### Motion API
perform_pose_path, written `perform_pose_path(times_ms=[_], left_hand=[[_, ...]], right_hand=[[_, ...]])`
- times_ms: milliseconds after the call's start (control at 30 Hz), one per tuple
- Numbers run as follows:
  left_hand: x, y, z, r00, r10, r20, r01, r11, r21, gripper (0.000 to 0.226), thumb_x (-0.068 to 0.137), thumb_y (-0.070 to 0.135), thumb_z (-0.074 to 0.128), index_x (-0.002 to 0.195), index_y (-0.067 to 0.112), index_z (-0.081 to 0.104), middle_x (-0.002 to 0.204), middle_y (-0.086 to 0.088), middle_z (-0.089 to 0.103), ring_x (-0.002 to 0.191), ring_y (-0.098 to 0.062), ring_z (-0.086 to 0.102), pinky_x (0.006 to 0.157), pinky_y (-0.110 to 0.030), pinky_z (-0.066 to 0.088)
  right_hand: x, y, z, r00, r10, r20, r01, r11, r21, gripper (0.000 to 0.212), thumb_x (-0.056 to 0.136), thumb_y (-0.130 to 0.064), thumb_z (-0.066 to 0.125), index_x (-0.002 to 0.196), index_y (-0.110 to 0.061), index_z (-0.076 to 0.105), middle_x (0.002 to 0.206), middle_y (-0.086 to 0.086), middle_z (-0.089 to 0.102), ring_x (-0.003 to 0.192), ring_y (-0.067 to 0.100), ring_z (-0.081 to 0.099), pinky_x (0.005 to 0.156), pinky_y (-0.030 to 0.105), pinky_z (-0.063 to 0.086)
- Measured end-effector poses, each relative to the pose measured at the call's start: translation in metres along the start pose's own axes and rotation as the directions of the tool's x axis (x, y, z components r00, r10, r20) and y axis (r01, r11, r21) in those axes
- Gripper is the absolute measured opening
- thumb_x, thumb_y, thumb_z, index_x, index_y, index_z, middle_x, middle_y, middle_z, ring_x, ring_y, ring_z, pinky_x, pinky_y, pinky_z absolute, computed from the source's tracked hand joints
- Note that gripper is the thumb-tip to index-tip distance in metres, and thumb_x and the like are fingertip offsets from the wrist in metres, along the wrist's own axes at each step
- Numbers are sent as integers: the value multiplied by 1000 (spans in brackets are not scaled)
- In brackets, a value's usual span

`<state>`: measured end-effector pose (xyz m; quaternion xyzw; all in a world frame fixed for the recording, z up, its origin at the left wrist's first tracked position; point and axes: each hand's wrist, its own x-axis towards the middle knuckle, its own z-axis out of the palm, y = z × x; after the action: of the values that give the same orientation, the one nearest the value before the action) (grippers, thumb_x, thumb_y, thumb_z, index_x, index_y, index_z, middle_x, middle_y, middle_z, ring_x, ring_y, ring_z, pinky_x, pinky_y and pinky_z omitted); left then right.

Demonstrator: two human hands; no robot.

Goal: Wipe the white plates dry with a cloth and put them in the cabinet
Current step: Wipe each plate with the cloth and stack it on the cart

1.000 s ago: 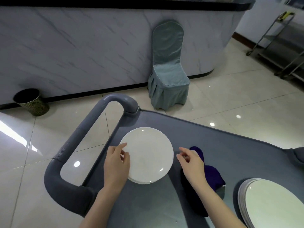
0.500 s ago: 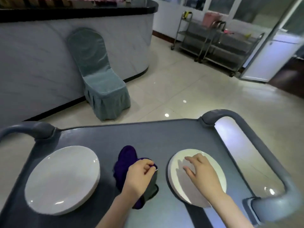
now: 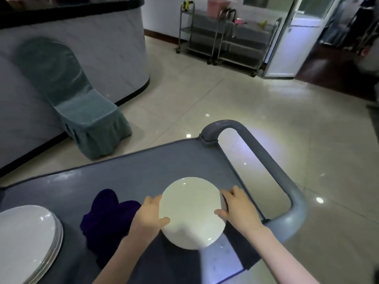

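Observation:
A white plate (image 3: 191, 212) is held just above the grey cart top (image 3: 131, 177), near its right end. My left hand (image 3: 148, 217) grips its left rim, thumb lying on the plate's face. My right hand (image 3: 239, 210) grips the right rim, fingers curled over the edge. A dark purple cloth (image 3: 106, 216) lies crumpled on the cart to the left of the plate, beside my left hand. A stack of white plates (image 3: 26, 238) sits at the cart's left end.
The cart's grey loop handle (image 3: 272, 167) stands right of my right hand. A chair in a teal cover (image 3: 82, 111) stands by the marble counter (image 3: 98, 44) behind the cart. Steel trolleys (image 3: 223, 37) and a door (image 3: 293, 37) are far right across the tiled floor.
My left hand let go of the purple cloth and moved to the plate's left rim. Both hands now hold the right-hand plate, and the view has swung further right.

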<state>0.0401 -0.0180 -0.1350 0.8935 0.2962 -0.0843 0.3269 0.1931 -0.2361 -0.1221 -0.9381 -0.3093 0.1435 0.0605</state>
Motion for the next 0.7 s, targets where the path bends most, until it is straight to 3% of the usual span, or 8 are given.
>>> perform_pose_path(times_ms=[233, 300, 367, 433, 500, 567, 633, 700], left_hand=[[-3, -3, 5, 994, -81, -80, 55, 957, -285, 65, 70, 7, 77, 128, 20, 52, 81, -4, 61, 78, -16, 58, 70, -27, 49], [-6, -5, 5, 991, -94, -97, 53, 931, -361, 66, 68, 5, 79, 126, 23, 54, 73, 0, 61, 70, -11, 58, 65, -20, 49], [-10, -9, 4, 987, -119, -105, 59, 890, -452, 65, 66, 4, 80, 122, 28, 56, 68, 2, 62, 68, -10, 60, 68, -25, 53], [-15, -16, -1, 986, -139, -90, 68, 835, -546, 64, 66, 4, 80, 120, 31, 57, 63, 7, 61, 65, -8, 59, 73, -32, 55], [-21, -23, -9, 984, -163, -65, 84, 762, -642, 61, 67, 5, 80, 117, 33, 60, 68, -1, 63, 69, -14, 63, 76, -39, 58], [-28, -29, -19, 979, -194, -65, 86, 679, -729, 54, 68, 7, 79, 110, 36, 63, 79, -15, 66, 80, -28, 69, 77, -45, 61], [-35, -36, -31, 975, -208, -80, 61, 596, -801, 43, 72, 13, 77, 105, 38, 66, 85, -19, 67, 83, -30, 70, 73, -43, 62], [-41, -46, -43, 976, -191, -99, 26, 561, -827, 33, 78, 18, 74, 105, 36, 67, 83, -19, 67, 79, -28, 70, 71, -41, 61]], right_hand=[[11, 0, 3, 992, 90, 89, -117, 917, 380, 58, 79, -18, 76, 133, -18, 56, 117, 7, 60, 108, 26, 56, 84, 29, 45], [12, 1, 2, 994, 97, 57, -112, 893, 436, 58, 75, -14, 78, 130, -18, 59, 105, 2, 62, 99, 21, 56, 75, 25, 39], [12, 1, 0, 995, 95, 24, -94, 857, 506, 52, 73, -11, 80, 122, -19, 64, 86, -6, 60, 80, 14, 55, 66, 21, 38], [13, -3, -2, 995, 100, 28, -94, 758, 645, 37, 73, -9, 81, 107, -20, 70, 77, -2, 67, 70, 13, 60, 63, 20, 47], [13, -13, -3, 991, 114, 72, -125, 570, 812, 26, 80, -10, 77, 102, -23, 72, 89, 7, 74, 82, 27, 69, 78, 36, 55], [14, -30, -1, 987, 95, 132, -160, 398, 903, 25, 89, -16, 71, 110, -28, 68, 100, 6, 74, 94, 33, 70, 80, 44, 57], [16, -53, 5, 981, 77, 177, -192, 294, 936, 25, 95, -23, 62, 118, -34, 61, 105, -1, 73, 94, 22, 72, 71, 34, 58], [19, -76, 13, 980, 140, 143, -180, 300, 937, 23, 99, -29, 54, 120, -36, 58, 109, -10, 71, 95, 10, 69, 70, 26, 52]])
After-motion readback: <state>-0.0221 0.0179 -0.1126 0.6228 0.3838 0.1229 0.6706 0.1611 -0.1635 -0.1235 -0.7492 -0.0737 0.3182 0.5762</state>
